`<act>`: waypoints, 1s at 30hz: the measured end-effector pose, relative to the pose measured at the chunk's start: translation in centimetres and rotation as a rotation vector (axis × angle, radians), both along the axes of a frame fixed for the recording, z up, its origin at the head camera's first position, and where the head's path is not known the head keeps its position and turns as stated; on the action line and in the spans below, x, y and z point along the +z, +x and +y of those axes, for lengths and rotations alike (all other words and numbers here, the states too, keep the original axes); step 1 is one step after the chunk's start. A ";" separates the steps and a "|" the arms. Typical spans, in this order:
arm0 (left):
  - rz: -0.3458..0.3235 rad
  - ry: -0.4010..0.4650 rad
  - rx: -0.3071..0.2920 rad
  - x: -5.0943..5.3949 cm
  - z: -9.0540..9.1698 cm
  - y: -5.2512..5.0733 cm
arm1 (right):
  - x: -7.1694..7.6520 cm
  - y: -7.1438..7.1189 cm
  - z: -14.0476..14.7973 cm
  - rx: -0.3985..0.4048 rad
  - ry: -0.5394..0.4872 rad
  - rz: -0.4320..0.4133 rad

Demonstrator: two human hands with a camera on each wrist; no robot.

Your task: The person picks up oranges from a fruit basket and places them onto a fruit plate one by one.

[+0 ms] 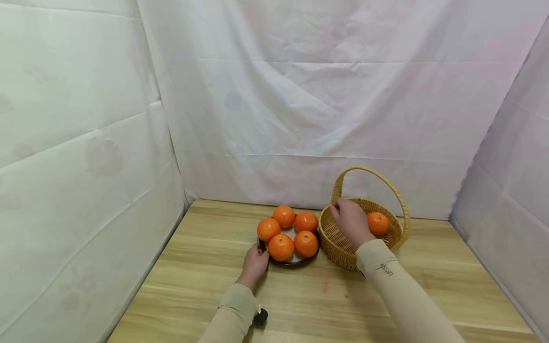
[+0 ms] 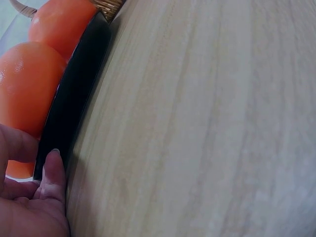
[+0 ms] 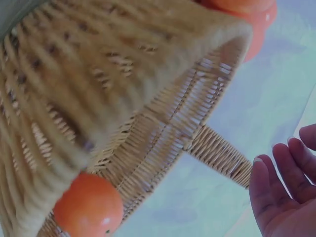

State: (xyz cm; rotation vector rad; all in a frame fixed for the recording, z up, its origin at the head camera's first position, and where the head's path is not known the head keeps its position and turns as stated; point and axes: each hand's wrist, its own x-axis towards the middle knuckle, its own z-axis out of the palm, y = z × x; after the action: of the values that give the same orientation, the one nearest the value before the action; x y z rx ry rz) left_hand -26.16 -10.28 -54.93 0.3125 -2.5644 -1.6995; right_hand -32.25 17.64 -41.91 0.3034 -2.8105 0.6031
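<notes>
My left hand (image 1: pixel 256 261) pinches the near-left rim of a dark-edged plate (image 1: pixel 293 263) with a pale middle. In the left wrist view the thumb presses the outside of the black rim (image 2: pixel 74 94), fingers on the inner side. Several oranges (image 1: pixel 280 247) sit in a ring on this plate. To its right stands a wicker basket (image 1: pixel 339 251) with a tall arched handle (image 1: pixel 392 188). One orange (image 1: pixel 378 224) lies inside on the right. Above the basket's left part hovers my right hand (image 1: pixel 350 220); its loosely bent fingers (image 3: pixel 264 182) hold nothing in the right wrist view.
A wooden table (image 1: pixel 188 276) carries everything. White cloth (image 1: pixel 300 105) hangs behind it and along both sides. The plate and basket stand close together near the table's back edge. A small black object (image 1: pixel 260 317) shows beside the left cuff.
</notes>
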 end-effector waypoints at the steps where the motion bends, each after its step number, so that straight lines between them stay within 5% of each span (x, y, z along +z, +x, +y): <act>1: 0.001 -0.003 0.001 0.0 0.0 0.0 | -0.1 -0.1 0.2 -0.002 -0.001 0.009; 15: 0.010 -0.004 -0.002 0.0 0.1 0.3 | -1.5 -2.0 3.0 -0.088 0.013 0.036; 30: 0.015 0.004 0.002 -0.4 -0.2 0.2 | -3.2 -2.8 5.5 -0.243 -0.066 -0.075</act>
State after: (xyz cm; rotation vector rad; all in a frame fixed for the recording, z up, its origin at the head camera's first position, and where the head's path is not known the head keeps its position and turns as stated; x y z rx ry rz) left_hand -25.98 -10.49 -55.30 0.3013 -2.5494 -1.7002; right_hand -35.03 23.10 -45.10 -0.0755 -2.8310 0.6608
